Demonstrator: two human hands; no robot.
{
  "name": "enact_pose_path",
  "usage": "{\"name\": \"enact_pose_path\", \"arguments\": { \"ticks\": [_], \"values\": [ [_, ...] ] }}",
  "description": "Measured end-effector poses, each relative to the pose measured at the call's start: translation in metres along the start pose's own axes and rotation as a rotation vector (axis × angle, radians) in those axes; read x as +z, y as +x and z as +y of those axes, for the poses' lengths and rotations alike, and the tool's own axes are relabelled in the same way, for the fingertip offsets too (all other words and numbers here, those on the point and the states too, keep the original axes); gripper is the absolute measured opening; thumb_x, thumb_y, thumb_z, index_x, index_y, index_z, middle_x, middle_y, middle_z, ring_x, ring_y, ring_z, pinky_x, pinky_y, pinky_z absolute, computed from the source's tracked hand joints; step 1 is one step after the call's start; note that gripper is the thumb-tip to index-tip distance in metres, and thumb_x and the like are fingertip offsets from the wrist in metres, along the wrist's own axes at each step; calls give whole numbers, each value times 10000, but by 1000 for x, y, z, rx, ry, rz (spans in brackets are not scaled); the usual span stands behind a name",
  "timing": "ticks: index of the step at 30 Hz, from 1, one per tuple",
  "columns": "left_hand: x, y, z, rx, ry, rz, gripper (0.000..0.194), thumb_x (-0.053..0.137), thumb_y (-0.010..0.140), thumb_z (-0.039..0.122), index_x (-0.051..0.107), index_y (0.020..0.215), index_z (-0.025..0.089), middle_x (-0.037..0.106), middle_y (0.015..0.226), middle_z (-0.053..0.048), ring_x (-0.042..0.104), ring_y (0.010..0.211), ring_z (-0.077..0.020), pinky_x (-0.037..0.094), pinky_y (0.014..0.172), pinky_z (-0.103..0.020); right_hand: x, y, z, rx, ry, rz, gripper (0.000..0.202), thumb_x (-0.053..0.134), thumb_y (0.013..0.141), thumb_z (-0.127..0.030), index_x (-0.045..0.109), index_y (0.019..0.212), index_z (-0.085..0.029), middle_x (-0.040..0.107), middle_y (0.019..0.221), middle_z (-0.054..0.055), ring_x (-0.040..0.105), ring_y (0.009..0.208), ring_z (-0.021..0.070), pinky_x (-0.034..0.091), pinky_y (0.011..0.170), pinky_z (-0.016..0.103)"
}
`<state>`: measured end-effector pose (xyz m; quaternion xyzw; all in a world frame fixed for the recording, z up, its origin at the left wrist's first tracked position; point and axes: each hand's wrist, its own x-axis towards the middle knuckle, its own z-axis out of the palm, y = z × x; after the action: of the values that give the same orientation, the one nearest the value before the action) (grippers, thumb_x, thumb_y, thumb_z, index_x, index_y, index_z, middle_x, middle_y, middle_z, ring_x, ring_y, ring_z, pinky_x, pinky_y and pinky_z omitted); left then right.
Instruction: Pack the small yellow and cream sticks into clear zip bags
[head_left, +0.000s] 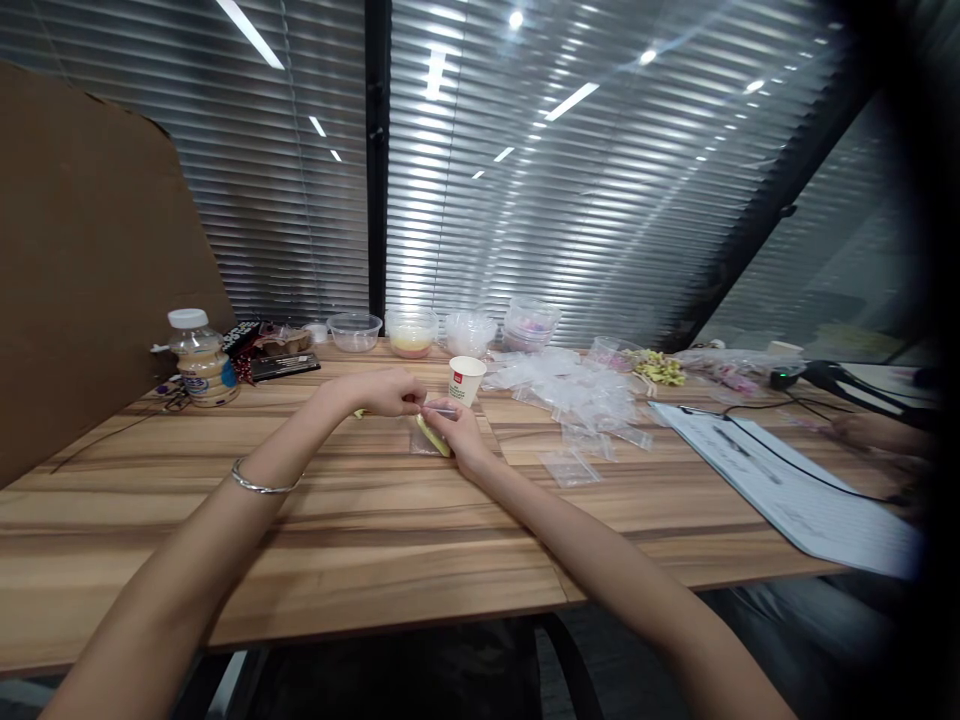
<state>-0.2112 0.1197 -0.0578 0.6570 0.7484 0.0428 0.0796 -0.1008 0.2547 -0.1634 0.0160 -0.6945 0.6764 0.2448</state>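
Observation:
My left hand [391, 391] and my right hand [459, 432] meet over the wooden table, just in front of a paper cup [466, 380]. A small clear plastic bag [424, 440] with a yellow strip [433, 436] lies against my right hand, whose fingers are closed on the bag's upper edge. The fingers of my left hand are pinched together near the bag's opening; what they hold, if anything, is too small to name. A bit of yellow shows under my left hand.
Clear bags [570, 390] are heaped right of the cup. Plastic tubs [411, 332] line the window side. A bottle [201, 360] stands left near a cardboard panel [82, 260]. Right are a clipboard [787, 490], yellow pieces [656, 367] and another person's hand [874, 432].

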Motion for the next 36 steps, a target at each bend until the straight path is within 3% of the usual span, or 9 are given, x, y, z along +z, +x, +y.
{"name": "enact_pose_path", "arguments": {
  "ticks": [16, 25, 31, 36],
  "values": [
    [-7, -5, 4, -62, -97, -23, 235, 478, 804, 328, 637, 837, 158, 617, 706, -17, 507, 614, -126, 286, 532, -235, 2, -1, -5, 51, 54, 38, 246, 676, 712, -401, 665, 842, -193, 671, 910, 44, 600, 885, 194, 447, 847, 319],
    [-8, -4, 3, -24, -99, -19, 213, 481, 787, 326, 610, 801, 157, 569, 679, -16, 477, 598, -126, 266, 515, -238, 3, 0, 2, 52, 122, -28, 307, 676, 724, -415, 647, 929, -189, 659, 1004, 59, 598, 924, 182, 455, 842, 304],
    [-8, -5, -2, -40, -82, 21, 179, 506, 754, 313, 578, 719, 153, 553, 634, -10, 454, 558, -117, 253, 507, -244, 3, -1, -4, 72, 63, 23, 315, 655, 723, -471, 624, 853, -186, 644, 830, 33, 574, 771, 159, 454, 696, 263],
    [-8, -6, 1, -21, -71, 37, 246, 495, 786, 373, 591, 734, 153, 569, 644, -11, 454, 559, -114, 257, 512, -243, 1, 0, -3, 16, 57, 21, 279, 648, 739, -445, 625, 821, -179, 629, 807, 25, 552, 747, 143, 435, 706, 255]
  ]
}}
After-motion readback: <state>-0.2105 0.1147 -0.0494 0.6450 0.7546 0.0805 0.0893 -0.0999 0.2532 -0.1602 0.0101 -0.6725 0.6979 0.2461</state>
